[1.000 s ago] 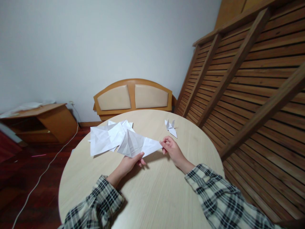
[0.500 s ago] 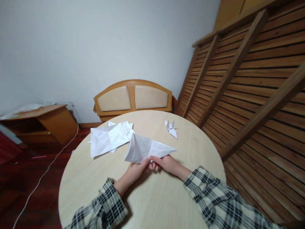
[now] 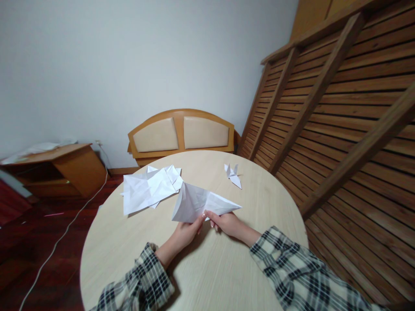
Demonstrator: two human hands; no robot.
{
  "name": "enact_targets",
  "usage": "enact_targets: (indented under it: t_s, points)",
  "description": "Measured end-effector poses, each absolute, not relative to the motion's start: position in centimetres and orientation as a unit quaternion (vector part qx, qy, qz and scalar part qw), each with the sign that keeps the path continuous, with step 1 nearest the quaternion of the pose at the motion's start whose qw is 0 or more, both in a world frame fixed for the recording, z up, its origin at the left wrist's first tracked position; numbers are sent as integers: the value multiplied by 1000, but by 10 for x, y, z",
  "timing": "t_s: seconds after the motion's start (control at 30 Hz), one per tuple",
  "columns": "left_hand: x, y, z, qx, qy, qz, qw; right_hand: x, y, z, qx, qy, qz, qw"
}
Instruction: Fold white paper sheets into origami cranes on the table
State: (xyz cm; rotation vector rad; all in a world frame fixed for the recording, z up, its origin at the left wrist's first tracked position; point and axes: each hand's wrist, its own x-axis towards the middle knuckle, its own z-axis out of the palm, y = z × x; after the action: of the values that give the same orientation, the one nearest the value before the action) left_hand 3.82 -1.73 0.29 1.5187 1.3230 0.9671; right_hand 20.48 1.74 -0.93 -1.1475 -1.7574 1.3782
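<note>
A partly folded sheet of white paper [image 3: 196, 202] is held above the near middle of the round table, its creases visible and a narrow point reaching to the right. My left hand [image 3: 187, 231] pinches its lower edge, thumb on top and fingers underneath. Close beside it, my right hand [image 3: 227, 222] grips the same edge, with the two thumb tips almost meeting. The fingers behind the paper are partly hidden. Beyond, on the right, stands a small folded paper crane [image 3: 232, 175].
Several creased white sheets [image 3: 139, 194] lie in a loose pile on the left of the round wooden table [image 3: 223, 268]. Behind it is a padded headboard [image 3: 180, 113]. A slatted wooden frame [image 3: 311, 112] leans at the right; a white cable [image 3: 69, 222] crosses the floor at left.
The folded paper has shifted slightly right and opened a little at its left part. My fingers under it have drawn apart; the sheets and crane stay put.
</note>
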Motion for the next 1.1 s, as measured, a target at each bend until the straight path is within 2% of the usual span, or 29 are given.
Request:
enact_targets:
  t_s: [0.8, 1.1]
  points:
    - [36, -17, -4, 593, 520, 408, 460, 202, 22, -14, -402, -600, 588, 365]
    - [34, -14, -10, 576, 518, 428, 466, 204, 28, -11, -443, -565, 559, 414]
